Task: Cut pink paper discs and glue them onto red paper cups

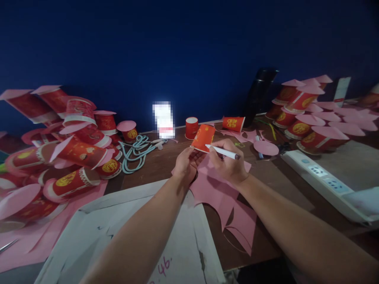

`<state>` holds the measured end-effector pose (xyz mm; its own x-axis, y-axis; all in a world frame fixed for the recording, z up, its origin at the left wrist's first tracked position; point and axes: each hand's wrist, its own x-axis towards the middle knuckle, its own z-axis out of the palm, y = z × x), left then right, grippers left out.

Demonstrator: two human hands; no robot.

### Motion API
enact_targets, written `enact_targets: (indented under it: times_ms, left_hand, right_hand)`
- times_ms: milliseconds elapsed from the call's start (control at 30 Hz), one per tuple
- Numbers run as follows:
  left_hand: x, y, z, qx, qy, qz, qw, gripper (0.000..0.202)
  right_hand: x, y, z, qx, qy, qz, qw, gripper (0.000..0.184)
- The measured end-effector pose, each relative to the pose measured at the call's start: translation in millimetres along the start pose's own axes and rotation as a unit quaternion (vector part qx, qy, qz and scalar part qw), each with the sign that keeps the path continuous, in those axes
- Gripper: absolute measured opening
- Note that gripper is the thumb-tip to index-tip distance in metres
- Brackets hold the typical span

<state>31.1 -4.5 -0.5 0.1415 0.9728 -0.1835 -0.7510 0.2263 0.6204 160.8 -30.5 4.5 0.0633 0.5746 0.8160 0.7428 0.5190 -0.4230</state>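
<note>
In the middle of the head view, my left hand (186,163) is closed round the rim end of a red paper cup (203,137), which is tilted. My right hand (229,163) grips a white marker pen (222,151), its tip end at the cup's lower edge. Pink paper scraps (217,183) with curved cut-outs lie beneath both hands. Just beyond stands another red paper cup (192,129), upside down or upright I cannot tell. A further red cup (233,124) with gold characters lies on its side to the right.
Red cups with pink paper discs are piled at the left (79,150) and right (308,114). A white box lid (142,213) lies in front, under my left forearm. A power strip (328,181), a black bottle (259,96), a coiled cable (137,154) and a blurred bright screen (164,120) surround the work.
</note>
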Motion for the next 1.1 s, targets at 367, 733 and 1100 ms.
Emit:
enact_targets:
  times_ms: [367,733,1100]
  left_hand:
    - [2.5,1.4,-0.4,-0.027,0.027,-0.009,0.999,0.009]
    - [3.7,4.8,-0.1,-0.053,0.042,-0.020,0.997,0.015]
    - [6.0,5.7,-1.6,-0.068,0.040,-0.017,0.997,0.018]
  right_hand:
    - [-0.1,-1.8,-2.9,0.005,-0.006,-0.003,1.000,0.008]
    - [0.5,-2.0,-2.7,0.014,-0.004,0.001,1.000,0.008]
    - [0.6,-3.9,-3.1,0.008,0.001,-0.001,1.000,0.008]
